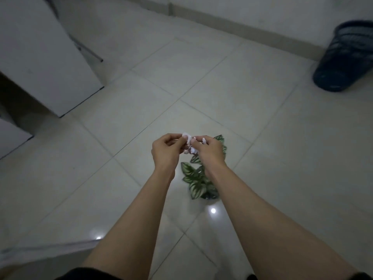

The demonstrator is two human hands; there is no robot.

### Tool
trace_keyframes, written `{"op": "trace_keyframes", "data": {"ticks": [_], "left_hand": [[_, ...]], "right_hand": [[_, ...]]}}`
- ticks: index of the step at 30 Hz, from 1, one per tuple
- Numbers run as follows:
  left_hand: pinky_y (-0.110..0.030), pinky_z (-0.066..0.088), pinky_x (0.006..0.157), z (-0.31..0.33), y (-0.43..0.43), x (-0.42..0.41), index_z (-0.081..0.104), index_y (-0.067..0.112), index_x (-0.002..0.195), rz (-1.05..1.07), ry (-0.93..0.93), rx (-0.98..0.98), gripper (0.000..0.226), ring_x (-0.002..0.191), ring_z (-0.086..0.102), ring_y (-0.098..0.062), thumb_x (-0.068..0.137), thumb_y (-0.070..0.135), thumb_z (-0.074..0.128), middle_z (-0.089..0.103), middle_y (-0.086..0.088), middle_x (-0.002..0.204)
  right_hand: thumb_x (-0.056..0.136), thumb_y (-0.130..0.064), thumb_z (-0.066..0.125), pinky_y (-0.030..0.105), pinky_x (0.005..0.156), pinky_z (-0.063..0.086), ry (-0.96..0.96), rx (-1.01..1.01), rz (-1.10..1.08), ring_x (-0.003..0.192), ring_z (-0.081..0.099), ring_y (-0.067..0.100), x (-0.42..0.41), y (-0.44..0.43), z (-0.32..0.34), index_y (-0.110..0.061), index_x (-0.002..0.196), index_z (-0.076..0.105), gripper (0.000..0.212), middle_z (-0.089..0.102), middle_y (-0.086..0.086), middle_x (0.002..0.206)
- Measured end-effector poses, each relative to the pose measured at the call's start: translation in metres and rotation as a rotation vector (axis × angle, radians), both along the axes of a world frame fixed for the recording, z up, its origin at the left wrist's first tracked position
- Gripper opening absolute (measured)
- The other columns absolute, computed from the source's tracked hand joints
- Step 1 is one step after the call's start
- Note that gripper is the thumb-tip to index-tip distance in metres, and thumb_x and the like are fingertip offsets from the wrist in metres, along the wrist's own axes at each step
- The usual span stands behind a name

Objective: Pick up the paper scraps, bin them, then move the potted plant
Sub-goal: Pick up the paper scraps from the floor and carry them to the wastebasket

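Observation:
Small white paper scraps are bunched between both hands, held out in front of me above the floor. My left hand pinches them from the left, my right hand from the right, fingers curled around the pieces. Below and behind my right forearm stands the potted plant with green, white-striped leaves; its pot is mostly hidden by the leaves and my arm. A dark blue bin stands at the far right near the wall.
The floor is pale glossy tile with light reflections. White furniture panels stand at the left, with a thin metal leg behind them. A wall skirting runs along the back.

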State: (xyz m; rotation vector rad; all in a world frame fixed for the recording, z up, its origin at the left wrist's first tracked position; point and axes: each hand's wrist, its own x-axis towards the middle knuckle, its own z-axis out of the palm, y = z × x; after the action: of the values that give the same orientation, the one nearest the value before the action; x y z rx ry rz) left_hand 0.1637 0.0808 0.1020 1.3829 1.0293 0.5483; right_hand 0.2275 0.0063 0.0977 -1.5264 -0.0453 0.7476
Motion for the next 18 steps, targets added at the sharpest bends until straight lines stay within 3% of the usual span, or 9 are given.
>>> {"op": "trace_keyframes", "data": {"ticks": [1,3,5,6,8,11,14,18], "left_hand": [[-0.023,0.056,0.065,0.013,-0.012,0.02,0.07,0.005,0.087,-0.016,0.009,-0.001,0.011,0.064,0.067,-0.018,0.08,0.014,0.07,0.07,-0.011,0.072],[-0.027,0.055,0.068,0.04,-0.044,0.071,0.069,0.01,0.088,-0.061,0.029,0.011,0.01,0.065,0.066,-0.014,0.084,0.019,0.066,0.069,-0.005,0.074],[-0.03,0.051,0.072,0.069,-0.083,0.134,0.068,0.01,0.092,-0.119,0.037,-0.001,0.016,0.069,0.063,-0.014,0.088,0.023,0.059,0.068,-0.001,0.078],[-0.031,0.05,0.073,0.08,-0.097,0.154,0.068,0.009,0.095,-0.136,0.039,-0.018,0.018,0.071,0.063,-0.014,0.089,0.023,0.057,0.067,0.0,0.079],[-0.029,0.048,0.072,0.106,-0.135,0.214,0.067,0.008,0.097,-0.207,0.034,-0.053,0.02,0.072,0.062,-0.014,0.09,0.022,0.054,0.066,0.001,0.08],[-0.028,0.047,0.072,0.136,-0.186,0.298,0.067,0.007,0.098,-0.321,0.004,-0.071,0.021,0.072,0.061,-0.013,0.09,0.021,0.053,0.066,0.0,0.081],[-0.028,0.047,0.075,0.153,-0.233,0.388,0.067,0.008,0.098,-0.417,-0.017,-0.07,0.02,0.074,0.061,-0.013,0.091,0.021,0.052,0.066,0.0,0.081],[-0.03,0.049,0.08,0.151,-0.269,0.484,0.065,0.012,0.096,-0.498,-0.005,-0.019,0.018,0.081,0.062,-0.016,0.093,0.021,0.05,0.067,-0.001,0.085]], "right_hand": [[0.089,-0.005,0.058,0.011,0.053,0.05,0.005,-0.02,-0.029,0.05,0.062,0.003,0.017,-0.014,0.012,0.0,0.089,0.066,0.01,0.057,0.004,0.061],[0.086,-0.011,0.062,0.032,0.079,0.056,0.023,-0.032,-0.12,0.071,0.064,0.018,0.064,-0.049,0.041,-0.009,0.067,0.063,0.019,0.062,0.007,0.064],[0.084,-0.012,0.064,0.044,0.093,0.052,0.035,-0.027,-0.217,0.09,0.068,0.028,0.126,-0.092,0.07,-0.012,0.055,0.057,0.031,0.068,0.016,0.075],[0.084,-0.01,0.063,0.045,0.095,0.051,0.036,-0.028,-0.24,0.093,0.068,0.031,0.148,-0.108,0.081,-0.012,0.054,0.056,0.032,0.067,0.016,0.077],[0.085,-0.007,0.061,0.042,0.096,0.051,0.021,-0.041,-0.315,0.081,0.066,0.028,0.206,-0.155,0.11,-0.01,0.056,0.056,0.03,0.061,0.01,0.07],[0.086,-0.007,0.06,0.035,0.09,0.052,-0.011,-0.056,-0.419,0.073,0.06,0.02,0.28,-0.213,0.143,-0.006,0.069,0.061,0.017,0.058,0.004,0.065],[0.087,-0.01,0.061,0.031,0.087,0.05,-0.031,-0.07,-0.516,0.074,0.06,0.018,0.359,-0.266,0.155,-0.004,0.083,0.065,0.008,0.062,0.006,0.074],[0.086,-0.013,0.063,0.028,0.084,0.051,-0.016,-0.087,-0.576,0.081,0.065,0.019,0.45,-0.311,0.153,-0.007,0.078,0.064,0.01,0.067,0.01,0.086]]}}
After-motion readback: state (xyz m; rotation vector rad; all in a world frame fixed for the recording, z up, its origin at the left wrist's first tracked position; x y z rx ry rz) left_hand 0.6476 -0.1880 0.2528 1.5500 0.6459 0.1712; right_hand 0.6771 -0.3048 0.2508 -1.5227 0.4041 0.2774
